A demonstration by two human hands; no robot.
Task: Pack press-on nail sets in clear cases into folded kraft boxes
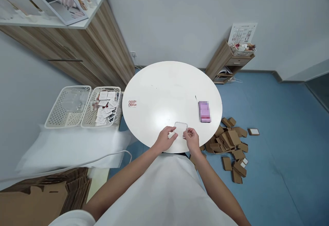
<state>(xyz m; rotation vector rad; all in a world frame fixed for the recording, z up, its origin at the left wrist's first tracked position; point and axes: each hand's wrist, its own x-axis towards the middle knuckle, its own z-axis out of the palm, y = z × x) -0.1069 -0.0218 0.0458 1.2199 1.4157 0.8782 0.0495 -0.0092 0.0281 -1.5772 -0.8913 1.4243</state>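
A clear, square plastic case with a pale rim lies at the near edge of the white round table, between my two hands. My right hand pinches its right side between thumb and fingers. At the case's left side is my left hand, thumb and forefinger apart with their tips at its edge. To the right on the tabletop rests a purple box or pack, its face blurred. Far to the left lies a small sheet of reddish round pieces.
Left of the table stand two white baskets, one holding clear plastic, the other many small cards. Flattened cardboard is stacked at lower left. Small brown boxes are heaped on the floor at right. A wooden cabinet rises behind left.
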